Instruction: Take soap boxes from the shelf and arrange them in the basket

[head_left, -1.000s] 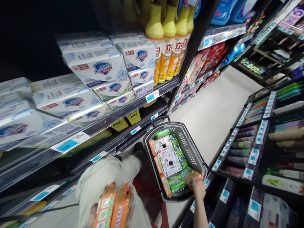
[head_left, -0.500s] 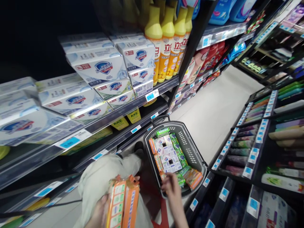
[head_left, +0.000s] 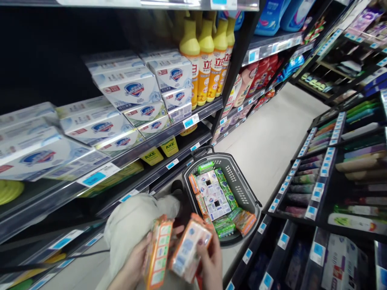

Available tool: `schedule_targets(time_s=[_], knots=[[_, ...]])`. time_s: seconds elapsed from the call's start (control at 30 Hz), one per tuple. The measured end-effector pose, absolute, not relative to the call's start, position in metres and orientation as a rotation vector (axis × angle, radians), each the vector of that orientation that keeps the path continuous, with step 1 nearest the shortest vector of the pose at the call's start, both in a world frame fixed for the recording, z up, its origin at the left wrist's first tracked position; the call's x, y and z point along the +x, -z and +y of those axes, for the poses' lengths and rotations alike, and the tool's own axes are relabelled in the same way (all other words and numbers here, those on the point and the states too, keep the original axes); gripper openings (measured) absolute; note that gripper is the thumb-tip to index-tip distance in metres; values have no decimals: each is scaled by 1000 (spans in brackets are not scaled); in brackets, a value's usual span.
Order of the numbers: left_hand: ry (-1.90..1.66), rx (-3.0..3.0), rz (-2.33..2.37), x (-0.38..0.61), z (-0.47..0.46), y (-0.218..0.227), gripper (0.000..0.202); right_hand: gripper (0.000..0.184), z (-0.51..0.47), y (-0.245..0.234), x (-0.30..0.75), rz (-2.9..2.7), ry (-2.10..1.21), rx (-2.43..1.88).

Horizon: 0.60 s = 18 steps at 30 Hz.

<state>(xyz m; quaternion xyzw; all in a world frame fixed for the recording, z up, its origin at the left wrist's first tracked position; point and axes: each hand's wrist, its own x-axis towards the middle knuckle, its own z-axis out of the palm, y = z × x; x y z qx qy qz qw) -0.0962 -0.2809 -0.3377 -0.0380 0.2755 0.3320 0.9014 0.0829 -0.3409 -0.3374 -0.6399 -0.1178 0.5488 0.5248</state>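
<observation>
My left hand grips one orange soap pack low in the middle of the view, held on edge. My right hand is closed on a second orange pack, tilted beside the first. Both packs are over my knee in pale trousers. Just beyond them a grey shopping basket stands on the floor, holding several white, green and orange soap packs.
Left shelves hold stacked white soap boxes, yellow bottles and yellow AXE packs. A dark rack with tubes and blue price tags stands at the right. The pale aisle floor runs away behind the basket.
My right hand came back from the basket's near edge and took one of the two orange packs from my left hand. The two packs are now apart, one per hand.
</observation>
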Motion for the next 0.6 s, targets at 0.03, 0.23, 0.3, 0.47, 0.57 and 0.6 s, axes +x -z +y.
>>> schedule_targets(time_s=[0.03,0.23,0.3,0.47,0.57,0.6], knots=[[-667,-69,560,-99,-283,341,27,64,-344,343,96,-166,-1280,-1541],[-662,-47,612,-112,-290,352,34,61,-375,421,194,15,-986,-2246],[-645,-12,682,-114,-290,352,34,51,-382,446,213,-121,-962,-2573],[-630,-10,754,-113,-288,348,40,64,-379,476,227,-228,-947,-2987],[-601,-20,747,-112,-286,345,40,74,-371,484,226,-207,-881,-3041],[-593,-23,744,-112,-285,344,41,76,-369,486,225,-204,-885,-3040]])
